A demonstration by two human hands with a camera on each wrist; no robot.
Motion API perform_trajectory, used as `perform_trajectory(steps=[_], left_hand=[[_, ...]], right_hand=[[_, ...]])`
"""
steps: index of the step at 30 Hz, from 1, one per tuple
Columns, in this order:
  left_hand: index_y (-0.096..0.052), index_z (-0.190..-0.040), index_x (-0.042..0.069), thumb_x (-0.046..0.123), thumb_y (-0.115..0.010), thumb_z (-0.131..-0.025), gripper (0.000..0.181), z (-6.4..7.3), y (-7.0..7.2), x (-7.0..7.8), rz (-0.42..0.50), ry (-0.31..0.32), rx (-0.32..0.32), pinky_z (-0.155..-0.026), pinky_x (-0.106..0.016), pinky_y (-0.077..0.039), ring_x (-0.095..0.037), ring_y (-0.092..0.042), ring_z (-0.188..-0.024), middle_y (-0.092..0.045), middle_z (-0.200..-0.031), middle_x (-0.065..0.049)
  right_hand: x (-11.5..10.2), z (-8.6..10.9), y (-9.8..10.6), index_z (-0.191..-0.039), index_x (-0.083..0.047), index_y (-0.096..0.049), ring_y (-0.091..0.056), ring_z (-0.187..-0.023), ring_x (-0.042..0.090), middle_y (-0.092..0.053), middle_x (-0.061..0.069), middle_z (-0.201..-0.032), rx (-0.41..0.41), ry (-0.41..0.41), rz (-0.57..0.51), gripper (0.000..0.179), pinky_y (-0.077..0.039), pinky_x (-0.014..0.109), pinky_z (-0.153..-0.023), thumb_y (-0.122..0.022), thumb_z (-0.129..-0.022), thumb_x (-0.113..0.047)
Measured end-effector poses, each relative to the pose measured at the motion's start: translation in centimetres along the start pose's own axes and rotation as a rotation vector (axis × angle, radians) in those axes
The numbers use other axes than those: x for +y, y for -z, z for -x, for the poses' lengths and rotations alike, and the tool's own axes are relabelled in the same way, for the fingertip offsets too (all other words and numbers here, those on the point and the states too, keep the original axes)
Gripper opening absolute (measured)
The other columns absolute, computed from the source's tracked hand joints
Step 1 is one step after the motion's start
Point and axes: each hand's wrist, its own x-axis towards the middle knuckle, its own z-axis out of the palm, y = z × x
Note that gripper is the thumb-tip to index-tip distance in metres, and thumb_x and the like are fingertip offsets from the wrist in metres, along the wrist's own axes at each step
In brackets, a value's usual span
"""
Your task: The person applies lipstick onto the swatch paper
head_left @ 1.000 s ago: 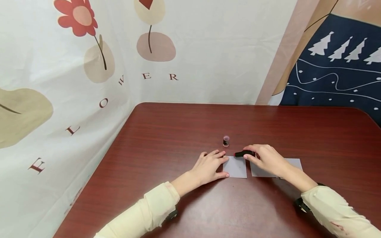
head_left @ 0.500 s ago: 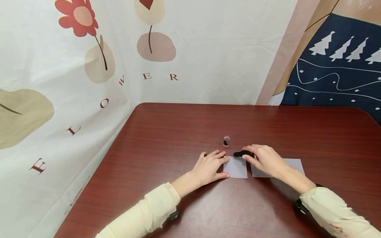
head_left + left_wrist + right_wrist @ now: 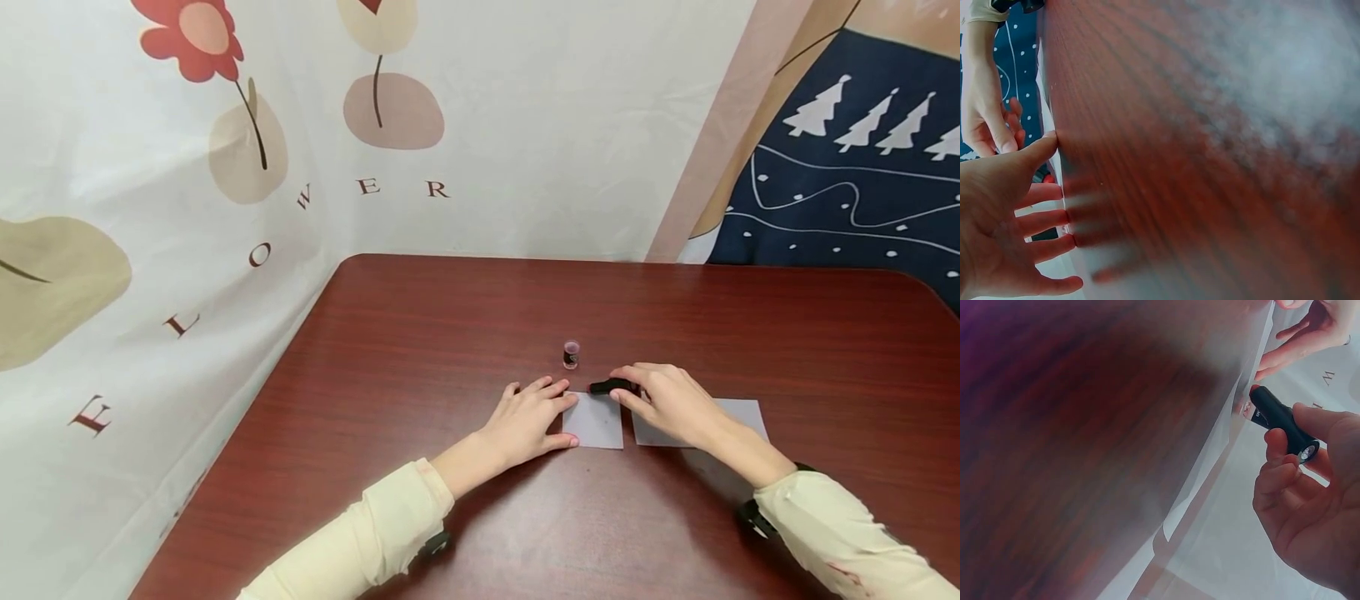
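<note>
A short black cylinder (image 3: 609,387) lies crosswise above the far edge of the left white sheet (image 3: 600,423), pinched between the thumb and fingers of the right hand (image 3: 678,406), so that grip is grasping it. Its long axis runs roughly side to side in the head view: the red tip (image 3: 1254,389) leads out to the left of the grip, while the rounder, pale end (image 3: 1308,452) sits back by the right hand's fingers in the right wrist view. The relation that matters is tip to sheet: the tip appears over or just beside the sheet's far edge, but whether it touches the paper I cannot tell. The right hand is the nearer one, being on the cylinder itself; the left hand (image 3: 525,421) is close by on the other side of the tip, its grip released, fingers spread, with thumb and index finger resting on the sheet's left part. Just beyond the tip, a little to its left, a small jar (image 3: 571,356) stands upright on the table (image 3: 450,333). A second white sheet (image 3: 742,415) lies to the right, partly under the right hand and forearm.
</note>
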Motion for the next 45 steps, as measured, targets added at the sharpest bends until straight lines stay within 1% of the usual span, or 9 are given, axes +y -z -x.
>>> perform_trajectory(steps=[9,17,19,21,25,32,36,40,45], left_hand=[[-0.051,-0.135,0.021,0.053,-0.058,-0.085,0.06,0.11,0.26,0.06,-0.016,0.014,-0.013,-0.095,-0.051,-0.033,-0.02,-0.034,-0.132,-0.041,-0.143,0.0],[-0.051,-0.135,0.022,0.053,-0.057,-0.085,0.059,0.12,0.31,0.27,-0.048,0.022,-0.025,-0.091,-0.048,-0.036,-0.02,-0.035,-0.132,-0.042,-0.142,0.0],[-0.051,-0.135,0.022,0.053,-0.057,-0.086,0.059,0.11,0.35,0.32,-0.058,0.024,-0.028,-0.091,-0.047,-0.037,-0.02,-0.035,-0.131,-0.042,-0.142,-0.001],[-0.051,-0.135,0.022,0.053,-0.057,-0.086,0.059,0.12,0.37,0.34,-0.063,0.025,-0.029,-0.091,-0.047,-0.037,-0.02,-0.036,-0.131,-0.042,-0.142,-0.001],[-0.051,-0.135,0.022,0.054,-0.056,-0.086,0.059,0.12,0.32,0.35,-0.065,0.026,-0.03,-0.091,-0.047,-0.037,-0.02,-0.036,-0.131,-0.041,-0.143,0.0],[-0.05,-0.136,0.023,0.054,-0.056,-0.086,0.06,0.13,0.22,0.34,-0.06,0.03,-0.031,-0.092,-0.048,-0.037,-0.02,-0.035,-0.131,-0.041,-0.143,0.0],[-0.051,-0.135,0.023,0.055,-0.056,-0.085,0.059,0.17,0.22,0.37,-0.063,0.028,-0.026,-0.092,-0.049,-0.037,-0.02,-0.036,-0.131,-0.042,-0.142,0.0],[-0.051,-0.135,0.023,0.055,-0.056,-0.085,0.059,0.18,0.24,0.4,-0.068,0.029,-0.024,-0.096,-0.053,-0.033,-0.02,-0.036,-0.131,-0.042,-0.142,0.0],[-0.051,-0.135,0.022,0.055,-0.056,-0.085,0.06,0.15,0.24,0.39,-0.083,0.021,-0.013,-0.099,-0.059,-0.025,-0.02,-0.037,-0.131,-0.043,-0.142,0.001]], right_hand=[[-0.08,-0.11,0.0,-0.107,0.001,-0.066,-0.061,-0.071,0.013,-0.067,0.008,-0.094,-0.01,0.007,0.009,0.028,-0.049,0.034,-0.063,-0.068,-0.085,-0.016],[-0.07,0.02,-0.06,-0.107,0.002,-0.067,-0.058,-0.064,0.008,-0.067,0.011,-0.095,-0.008,0.022,0.025,0.028,-0.048,0.03,-0.059,-0.067,-0.086,-0.016],[-0.05,0.03,-0.08,-0.107,0.002,-0.067,-0.061,-0.066,0.012,-0.067,0.012,-0.096,-0.006,0.028,0.037,0.028,-0.049,0.032,-0.061,-0.067,-0.086,-0.016],[-0.03,0.06,-0.09,-0.107,0.002,-0.067,-0.065,-0.075,0.02,-0.067,0.014,-0.097,-0.006,0.036,0.049,0.028,-0.051,0.037,-0.065,-0.067,-0.086,-0.016],[-0.06,0.16,-0.04,-0.107,0.001,-0.067,-0.065,-0.089,0.032,-0.067,0.016,-0.099,-0.002,0.057,0.069,0.028,-0.051,0.044,-0.071,-0.067,-0.085,-0.016],[-0.17,0.21,0.02,-0.105,0.0,-0.068,-0.066,-0.08,0.027,-0.067,0.014,-0.095,0.016,0.088,0.075,0.026,-0.052,0.041,-0.065,-0.068,-0.084,-0.015],[-0.27,0.27,0.11,-0.105,0.0,-0.069,-0.066,-0.081,0.027,-0.067,0.014,-0.096,0.015,0.087,0.072,0.026,-0.052,0.042,-0.066,-0.069,-0.083,-0.015],[-0.35,0.3,0.17,-0.105,0.0,-0.069,-0.065,-0.085,0.031,-0.067,0.015,-0.096,0.014,0.084,0.072,0.026,-0.051,0.044,-0.068,-0.069,-0.083,-0.015],[-0.32,0.33,0.16,-0.105,0.0,-0.069,-0.066,-0.08,0.026,-0.067,0.014,-0.096,0.008,0.08,0.072,0.027,-0.052,0.041,-0.066,-0.069,-0.083,-0.015]])
